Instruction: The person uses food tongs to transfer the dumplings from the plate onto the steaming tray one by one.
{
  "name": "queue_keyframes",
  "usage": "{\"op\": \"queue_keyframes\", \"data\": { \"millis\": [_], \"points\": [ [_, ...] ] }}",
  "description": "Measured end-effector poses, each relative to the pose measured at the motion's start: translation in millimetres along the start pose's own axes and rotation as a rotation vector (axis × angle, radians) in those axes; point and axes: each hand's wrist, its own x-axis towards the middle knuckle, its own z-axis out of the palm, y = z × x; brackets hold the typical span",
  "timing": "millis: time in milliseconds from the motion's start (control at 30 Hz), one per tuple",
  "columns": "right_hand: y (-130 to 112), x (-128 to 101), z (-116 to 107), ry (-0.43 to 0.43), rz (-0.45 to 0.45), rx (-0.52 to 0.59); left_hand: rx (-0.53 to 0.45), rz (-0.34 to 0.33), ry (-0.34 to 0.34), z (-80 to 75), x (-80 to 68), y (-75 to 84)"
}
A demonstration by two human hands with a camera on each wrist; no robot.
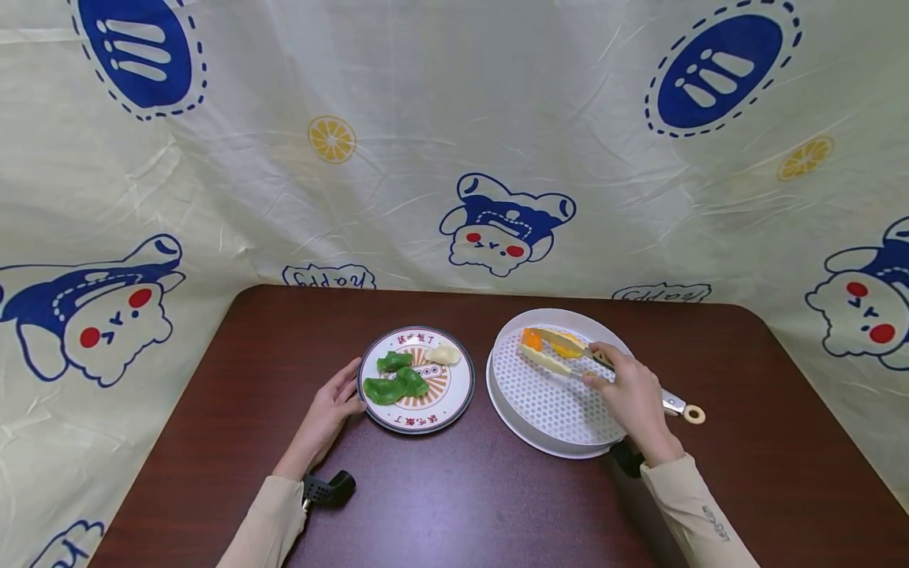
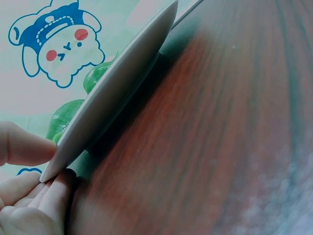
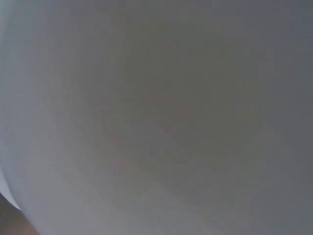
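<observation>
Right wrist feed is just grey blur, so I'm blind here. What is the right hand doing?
Observer: The right hand grips tongs over the white perforated tray.
Operator: Anything in the tongs?
Observer: An orange dumpling sits at the tips, at the tray's far side.
Operator: Left hand?
Observer: The left hand touches the rim of the patterned plate, which holds green dumplings and a pale one.

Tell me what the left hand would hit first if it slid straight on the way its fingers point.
The left hand already touches the rim of the patterned plate, so it would push that plate first; beyond the rim, likely the green dumplings, though depth is unclear.
</observation>
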Motion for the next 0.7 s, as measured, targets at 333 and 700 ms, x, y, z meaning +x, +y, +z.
{"op": "queue_keyframes", "data": {
  "millis": [333, 700],
  "points": [
    [2.0, 0.6, -2.4, -0.064, 0.038, 0.025, 0.017, 0.006, 0.008, 0.1, -0.1, -0.4],
    [-1.5, -4.8, -8.5, -0.040, 0.033, 0.037, 0.005, 0.023, -0.015, -0.3, -0.4, -0.6]
  ]
}}
